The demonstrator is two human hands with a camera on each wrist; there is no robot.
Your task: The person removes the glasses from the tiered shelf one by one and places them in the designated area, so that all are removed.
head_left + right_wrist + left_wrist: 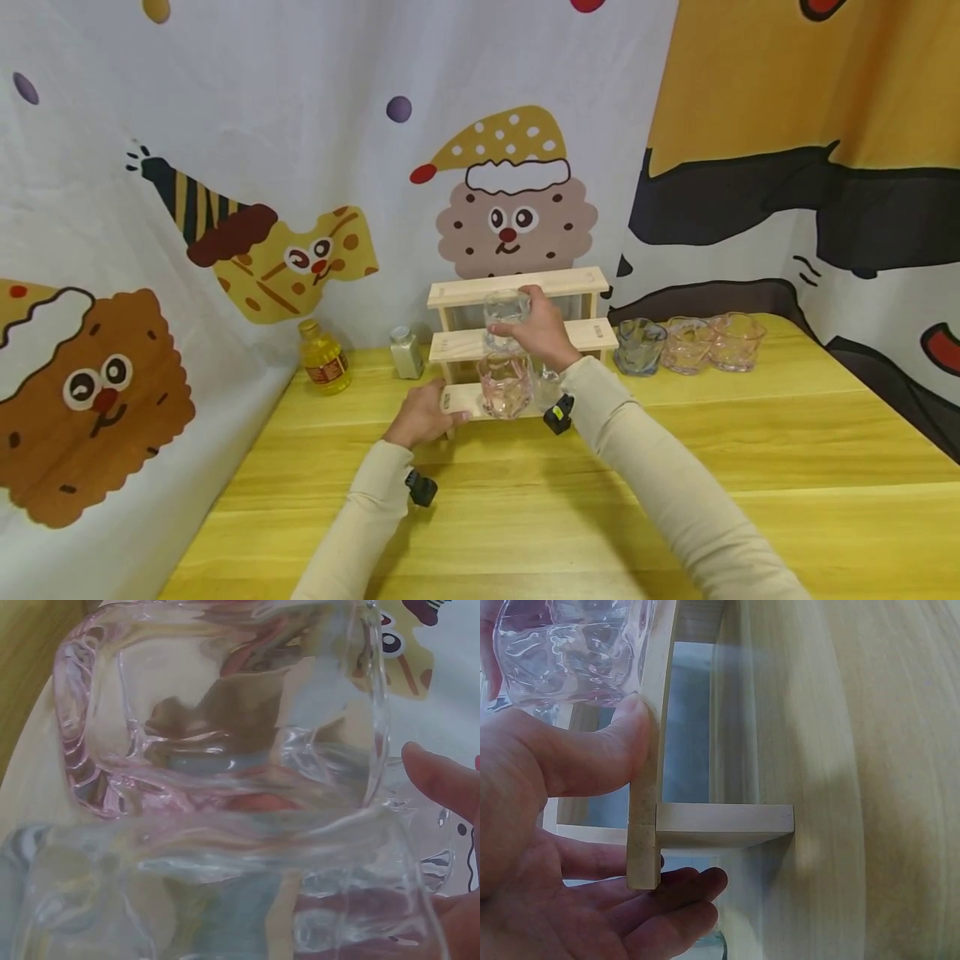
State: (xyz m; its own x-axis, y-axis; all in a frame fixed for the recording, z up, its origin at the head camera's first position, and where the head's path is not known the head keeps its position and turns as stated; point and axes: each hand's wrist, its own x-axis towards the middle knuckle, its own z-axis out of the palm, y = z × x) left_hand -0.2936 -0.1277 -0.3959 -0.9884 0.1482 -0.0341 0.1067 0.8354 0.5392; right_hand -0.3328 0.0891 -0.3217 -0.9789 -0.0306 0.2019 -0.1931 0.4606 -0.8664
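A three-tier light wood rack (517, 286) stands against the curtain. My left hand (423, 414) grips the left end of its bottom board; in the left wrist view the thumb (626, 742) lies on one side of the board and the fingers reach round the other. At the middle tier my right hand (543, 329) holds a clear glass (504, 308); whether its base touches the board cannot be told. On the bottom tier sits a pink-tinted glass (505, 387), and a clear glass (547, 390) is beside it, partly hidden by the right wrist.
Right of the rack stand a bluish-grey glass (640, 348) and two pinkish glasses, one nearer (686, 346) and one farther right (737, 343). On the left are a yellow oil bottle (324, 360) and a small lidded jar (407, 354). A printed curtain (337, 150) hangs behind the wooden table (487, 517).
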